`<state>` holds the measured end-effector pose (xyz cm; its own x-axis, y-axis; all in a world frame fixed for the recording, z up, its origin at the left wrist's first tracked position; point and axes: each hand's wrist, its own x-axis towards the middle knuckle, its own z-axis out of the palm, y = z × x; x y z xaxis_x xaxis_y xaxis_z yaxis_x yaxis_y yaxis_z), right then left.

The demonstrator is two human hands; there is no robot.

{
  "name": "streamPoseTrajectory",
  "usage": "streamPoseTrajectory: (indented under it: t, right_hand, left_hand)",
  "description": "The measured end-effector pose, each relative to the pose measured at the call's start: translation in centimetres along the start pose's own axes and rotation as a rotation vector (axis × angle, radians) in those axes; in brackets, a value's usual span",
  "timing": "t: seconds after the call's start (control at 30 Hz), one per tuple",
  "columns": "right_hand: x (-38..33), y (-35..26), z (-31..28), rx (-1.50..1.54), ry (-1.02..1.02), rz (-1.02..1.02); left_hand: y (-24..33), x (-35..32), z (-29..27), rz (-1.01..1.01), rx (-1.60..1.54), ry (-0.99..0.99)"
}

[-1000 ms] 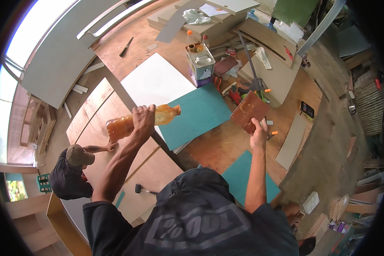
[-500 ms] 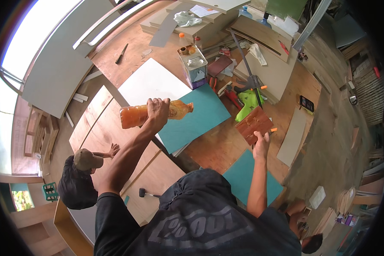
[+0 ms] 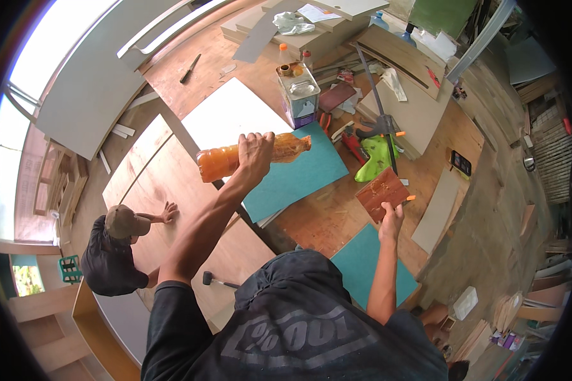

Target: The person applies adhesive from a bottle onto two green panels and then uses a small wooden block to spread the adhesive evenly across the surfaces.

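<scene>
My left hand (image 3: 255,155) is wrapped round a clear plastic bottle of orange liquid (image 3: 218,164). The bottle lies almost level in the air, its neck pointing right, over a teal sheet (image 3: 302,181) and a white sheet (image 3: 232,117). Between the fingers and thumb of my right hand (image 3: 391,222) is a reddish-brown, roughly square piece (image 3: 382,190) with glossy streaks. That piece is held above the worktable, close to a bright green cloth or bag (image 3: 376,159). A second teal sheet (image 3: 368,263) lies below my right hand.
Beyond the bottle stands a stained metal can (image 3: 299,95). A bar clamp (image 3: 380,120) rests by stacked boards (image 3: 419,120); a phone (image 3: 461,163) lies at the right edge. A knife (image 3: 189,68) is far left. At left, another person (image 3: 114,254) leans over a plywood panel, near a mallet (image 3: 217,279).
My left hand has carried the bottle right and slightly farther away. My right hand still holds the brown piece, slightly lower in view. The whole view has shifted a little.
</scene>
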<state>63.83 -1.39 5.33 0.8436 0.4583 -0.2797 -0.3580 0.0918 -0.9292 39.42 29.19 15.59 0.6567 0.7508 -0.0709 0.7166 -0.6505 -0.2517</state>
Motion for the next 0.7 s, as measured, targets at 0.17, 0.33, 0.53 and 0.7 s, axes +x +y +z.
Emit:
streamPoseTrajectory:
  t: [0.17,0.33,0.53,0.7]
  right_hand:
    - [0.3,1.3,0.5,-0.063,-0.042,0.012]
    - [0.6,2.5,0.3,-0.089,-0.073,-0.002]
    - [0.6,2.2,0.9,-0.124,-0.08,0.011]
    - [0.6,1.9,1.8,-0.157,-0.11,0.006]
  left_hand:
    - [1.1,0.8,0.4,-0.004,0.038,0.043]
    - [1.7,1.0,0.4,-0.017,0.08,0.028]
    - [1.0,0.8,1.4,-0.025,0.075,0.04]
    - [1.3,1.2,1.0,-0.024,0.139,0.063]
